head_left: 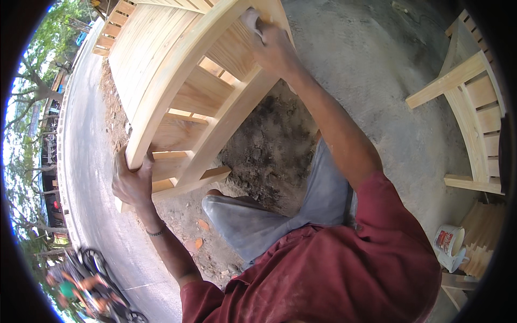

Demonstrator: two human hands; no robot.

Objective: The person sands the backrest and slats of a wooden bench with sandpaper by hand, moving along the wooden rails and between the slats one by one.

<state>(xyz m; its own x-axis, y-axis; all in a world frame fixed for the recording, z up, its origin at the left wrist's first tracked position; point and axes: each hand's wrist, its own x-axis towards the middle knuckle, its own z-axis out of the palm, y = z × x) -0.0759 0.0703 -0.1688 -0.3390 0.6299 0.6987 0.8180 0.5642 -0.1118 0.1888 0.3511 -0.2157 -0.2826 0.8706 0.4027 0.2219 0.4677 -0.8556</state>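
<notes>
A pale, unpainted wooden piece of furniture (129,64) stands in front of me, with a long boarded top and a slatted end frame. My left hand (132,180) is wrapped round the near left end of its rail (177,75), thumb on the inner side. At the far right end of the frame, my right hand (273,49) is closed on a folded whitish sheet (250,20), pressed against the wood by the corner. Whether the sheet is sandpaper or cloth I cannot make out. Between rail and lower beam (229,118) run several wide slats (202,92) with gaps.
Another slatted wooden frame (474,129) stands at the right, above a white bucket (448,239), a white mug (453,259) and wood strips (484,231). My bent legs (247,220) are over rough ground. Riders on a motorcycle (102,285) are on the road at the left.
</notes>
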